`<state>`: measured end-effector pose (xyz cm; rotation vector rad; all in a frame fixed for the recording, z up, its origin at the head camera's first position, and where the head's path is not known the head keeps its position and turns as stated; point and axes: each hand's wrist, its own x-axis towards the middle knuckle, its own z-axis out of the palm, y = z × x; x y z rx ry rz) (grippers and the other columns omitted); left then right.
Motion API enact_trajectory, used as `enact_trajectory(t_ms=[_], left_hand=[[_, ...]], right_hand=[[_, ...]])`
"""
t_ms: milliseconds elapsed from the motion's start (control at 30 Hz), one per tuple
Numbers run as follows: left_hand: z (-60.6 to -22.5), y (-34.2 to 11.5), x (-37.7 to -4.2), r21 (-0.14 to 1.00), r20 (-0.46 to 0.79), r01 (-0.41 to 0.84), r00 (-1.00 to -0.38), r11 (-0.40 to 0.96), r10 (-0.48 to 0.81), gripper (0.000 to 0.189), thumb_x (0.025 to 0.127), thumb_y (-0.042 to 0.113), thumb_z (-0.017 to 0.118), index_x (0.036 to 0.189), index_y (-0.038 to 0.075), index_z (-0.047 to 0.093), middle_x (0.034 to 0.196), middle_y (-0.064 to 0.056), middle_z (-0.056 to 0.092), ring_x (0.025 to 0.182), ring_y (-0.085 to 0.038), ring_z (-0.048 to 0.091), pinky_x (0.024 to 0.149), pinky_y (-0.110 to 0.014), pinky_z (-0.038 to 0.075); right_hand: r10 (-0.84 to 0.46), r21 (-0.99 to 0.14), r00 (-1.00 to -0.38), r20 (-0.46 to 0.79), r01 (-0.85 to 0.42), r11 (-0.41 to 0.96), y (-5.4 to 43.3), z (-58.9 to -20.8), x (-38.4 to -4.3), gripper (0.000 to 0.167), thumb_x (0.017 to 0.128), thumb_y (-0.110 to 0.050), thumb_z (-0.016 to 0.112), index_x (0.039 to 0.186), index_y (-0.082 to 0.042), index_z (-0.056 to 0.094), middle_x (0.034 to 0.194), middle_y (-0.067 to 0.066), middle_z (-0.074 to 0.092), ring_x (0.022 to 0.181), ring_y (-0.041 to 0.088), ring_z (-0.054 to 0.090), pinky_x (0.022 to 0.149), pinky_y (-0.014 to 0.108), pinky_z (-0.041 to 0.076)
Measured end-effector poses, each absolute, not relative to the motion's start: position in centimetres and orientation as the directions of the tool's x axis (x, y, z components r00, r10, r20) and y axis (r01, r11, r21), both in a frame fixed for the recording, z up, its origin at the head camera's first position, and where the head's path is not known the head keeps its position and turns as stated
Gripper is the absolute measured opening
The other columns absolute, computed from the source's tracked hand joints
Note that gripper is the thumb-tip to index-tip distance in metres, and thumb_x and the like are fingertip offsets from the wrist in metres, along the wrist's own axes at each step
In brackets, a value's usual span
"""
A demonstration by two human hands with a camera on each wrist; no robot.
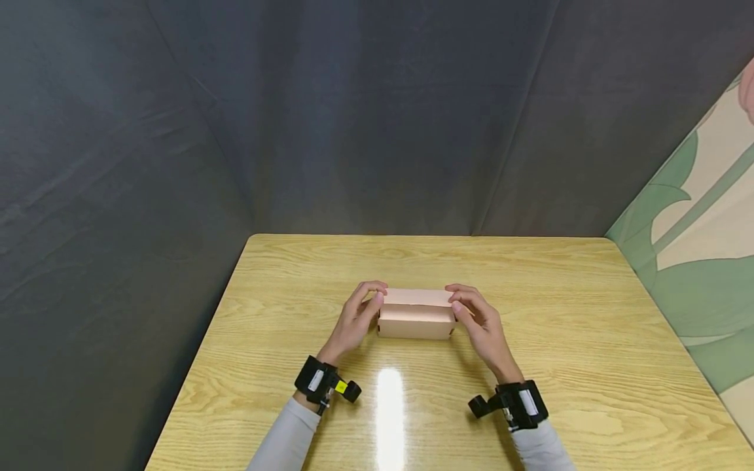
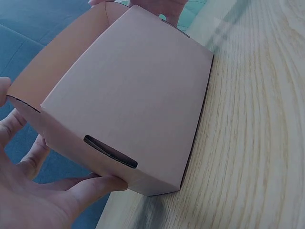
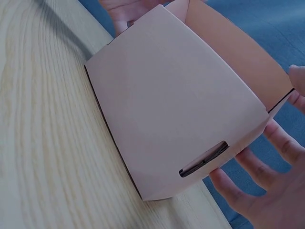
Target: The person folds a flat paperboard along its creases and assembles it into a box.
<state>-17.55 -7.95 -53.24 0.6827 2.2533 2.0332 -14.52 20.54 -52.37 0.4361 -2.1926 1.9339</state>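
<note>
A small pinkish-brown cardboard box [image 1: 415,329] sits on the table between the two hands, its hinged lid [image 1: 418,297] partly raised. At the lid's left end, the left hand [image 1: 356,318] grips the corner. My right hand [image 1: 484,325] holds the opposite end in much the same way. In the left wrist view, the left fingers spread along the box's side wall [image 2: 95,150], beside a dark slot. The right wrist view shows the right fingers [image 3: 257,167] under the other slotted side, with a fingertip at the lid's corner. The inside of the box is mostly hidden.
The box stands on a light wood-grain table [image 1: 283,281]. Dark grey-blue curtains [image 1: 377,118] hang behind and to the left, and a leaf-patterned cloth [image 1: 701,261] is on the right. Each wrist wears a black camera mount [image 1: 318,379] over a grey sleeve.
</note>
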Motion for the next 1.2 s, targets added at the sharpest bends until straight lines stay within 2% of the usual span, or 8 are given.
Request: enact_trajectory(t_ms=[300, 433, 567, 733, 933, 1033, 1200], left_hand=[[-53.29, -8.04, -17.67, 0.949, 0.286, 0.313, -0.898, 0.026, 0.334, 0.020, 0.114, 0.011, 0.048, 0.125, 0.000, 0.060, 0.147, -0.029, 0.052, 0.143, -0.037, 0.051, 0.120, -0.038, 0.048], [-53.35, -8.07, -17.67, 0.942, 0.308, 0.334, -0.890, 0.022, 0.337, 0.019, 0.114, 0.009, 0.047, 0.124, 0.000, 0.060, 0.146, -0.026, 0.053, 0.141, -0.038, 0.052, 0.119, -0.038, 0.049], [-53.58, -8.01, -17.75, 0.934, 0.332, 0.357, -0.880, 0.012, 0.340, 0.018, 0.114, 0.006, 0.047, 0.124, -0.001, 0.060, 0.145, -0.031, 0.052, 0.140, -0.038, 0.052, 0.119, -0.039, 0.049], [-53.76, -8.01, -17.82, 0.933, 0.340, 0.358, -0.875, -0.011, 0.345, 0.019, 0.113, 0.004, 0.047, 0.125, -0.002, 0.060, 0.146, -0.030, 0.052, 0.137, -0.038, 0.053, 0.118, -0.034, 0.049], [-53.78, -8.02, -17.74, 0.938, 0.334, 0.345, -0.878, -0.028, 0.344, 0.017, 0.112, 0.003, 0.049, 0.124, -0.003, 0.060, 0.148, -0.030, 0.052, 0.142, -0.038, 0.051, 0.117, -0.029, 0.048], [-53.86, -8.05, -17.64, 0.938, 0.332, 0.344, -0.878, -0.028, 0.344, 0.018, 0.112, 0.004, 0.050, 0.124, -0.002, 0.061, 0.149, -0.031, 0.050, 0.143, -0.037, 0.050, 0.118, -0.030, 0.048], [-53.99, -8.16, -17.46, 0.937, 0.336, 0.347, -0.874, -0.034, 0.350, 0.022, 0.111, 0.003, 0.052, 0.131, -0.001, 0.060, 0.152, -0.025, 0.050, 0.145, -0.038, 0.049, 0.124, -0.038, 0.043]], right_hand=[[-0.094, -0.949, -0.951, 0.293, -0.301, 0.089, 20.59, -52.13, -14.54, 0.012, 0.109, 0.000, 0.057, 0.115, 0.005, 0.066, 0.144, 0.025, 0.059, 0.137, 0.016, 0.057, 0.105, 0.018, 0.051], [-0.096, -0.951, -0.952, 0.290, -0.298, 0.085, 20.59, -52.02, -14.46, 0.012, 0.108, 0.000, 0.057, 0.114, 0.006, 0.066, 0.144, 0.025, 0.058, 0.137, 0.017, 0.057, 0.104, 0.019, 0.051], [-0.100, -0.949, -0.951, 0.293, -0.302, 0.088, 20.69, -52.11, -14.43, 0.013, 0.108, 0.000, 0.057, 0.116, 0.005, 0.067, 0.144, 0.025, 0.058, 0.138, 0.016, 0.056, 0.104, 0.018, 0.051], [-0.105, -0.950, -0.953, 0.284, -0.295, 0.106, 20.82, -52.29, -14.40, 0.023, 0.109, -0.001, 0.057, 0.129, 0.006, 0.065, 0.149, 0.025, 0.055, 0.141, 0.012, 0.054, 0.108, 0.017, 0.050], [-0.100, -0.959, -0.964, 0.248, -0.258, 0.118, 20.77, -52.21, -14.21, 0.039, 0.109, -0.002, 0.058, 0.148, 0.003, 0.056, 0.155, 0.026, 0.051, 0.138, 0.006, 0.056, 0.107, 0.017, 0.050], [-0.100, -0.962, -0.968, 0.231, -0.243, 0.128, 20.79, -52.25, -14.16, 0.042, 0.109, -0.003, 0.059, 0.150, 0.001, 0.054, 0.156, 0.027, 0.050, 0.138, 0.009, 0.056, 0.107, 0.017, 0.051], [-0.106, -0.960, -0.970, 0.221, -0.235, 0.152, 20.82, -52.33, -14.14, 0.044, 0.109, -0.005, 0.060, 0.153, -0.002, 0.053, 0.159, 0.027, 0.048, 0.143, 0.024, 0.054, 0.106, 0.016, 0.050]])
